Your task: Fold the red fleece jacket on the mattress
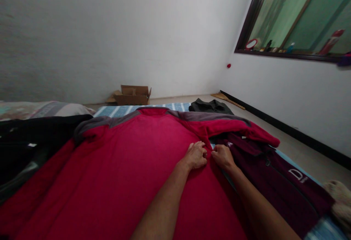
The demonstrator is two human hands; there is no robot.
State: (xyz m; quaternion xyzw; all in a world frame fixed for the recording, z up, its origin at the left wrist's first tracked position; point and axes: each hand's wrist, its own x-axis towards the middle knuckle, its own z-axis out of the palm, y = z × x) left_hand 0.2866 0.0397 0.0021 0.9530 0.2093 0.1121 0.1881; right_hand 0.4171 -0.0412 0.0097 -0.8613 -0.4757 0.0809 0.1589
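Observation:
A large red shirt with grey shoulder panels lies spread flat across a bed with a blue striped sheet. My left hand and my right hand sit close together at the shirt's right side, near the armpit. Both have fingers curled, pinching the red fabric. The shirt's right sleeve lies folded across toward the right, over a dark maroon garment.
A black garment lies at the left of the bed. A dark folded shirt rests at the far end. A cardboard box stands by the far wall. A window sill with small items is at the upper right.

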